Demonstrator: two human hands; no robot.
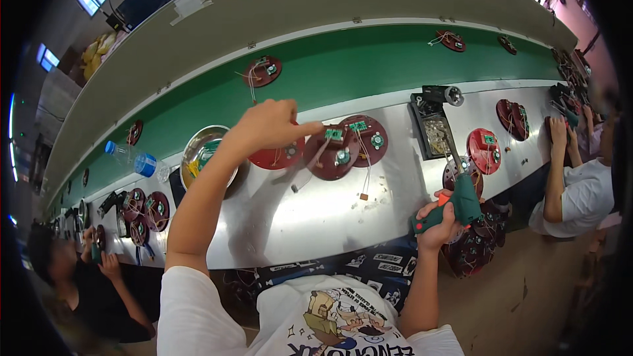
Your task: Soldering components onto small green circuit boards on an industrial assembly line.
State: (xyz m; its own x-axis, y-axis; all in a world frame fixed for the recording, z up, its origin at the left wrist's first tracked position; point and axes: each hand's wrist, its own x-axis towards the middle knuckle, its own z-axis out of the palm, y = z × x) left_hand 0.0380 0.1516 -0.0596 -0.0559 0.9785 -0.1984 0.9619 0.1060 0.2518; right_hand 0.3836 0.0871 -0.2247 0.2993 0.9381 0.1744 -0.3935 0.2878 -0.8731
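Observation:
My left hand (267, 125) reaches over the metal bench, one digit stretched to the edge of a dark red round disc (323, 166) and the others bent; it grips nothing that I can see. The disc carries a green circuit board (334, 134) and wires. Another such disc (377, 150) overlaps it on the right, and a brighter red disc (280, 157) lies partly under my left hand. In my right hand (440, 227) is a green electric screwdriver (467, 201), its shaft slanting up toward a black tray (428, 148) of small metal parts.
A steel bowl (189, 158) and a plastic bottle (132, 159) stand to the left. More discs lie right of the tray, including a red one (484, 150), and several are heaped below the bench edge (471, 254). Co-workers sit on the left (72, 283) and right (580, 188).

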